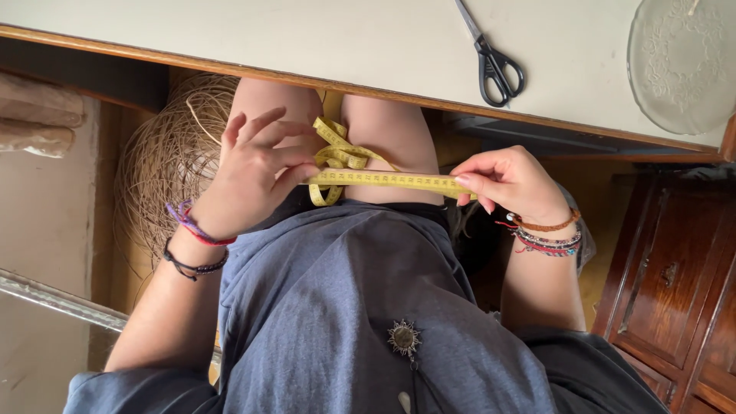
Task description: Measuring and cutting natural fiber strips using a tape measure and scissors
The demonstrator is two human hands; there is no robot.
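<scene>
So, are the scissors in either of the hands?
No, the scissors lie on the table, while both hands hold the yellow tape measure.

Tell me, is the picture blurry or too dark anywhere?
In the head view, the left hand, right hand and yellow tape measure look sharp in soft daylight; the space under the table is shadowed; the glass plate looks pale, with no harsh glare; the scissors are crisp.
</scene>
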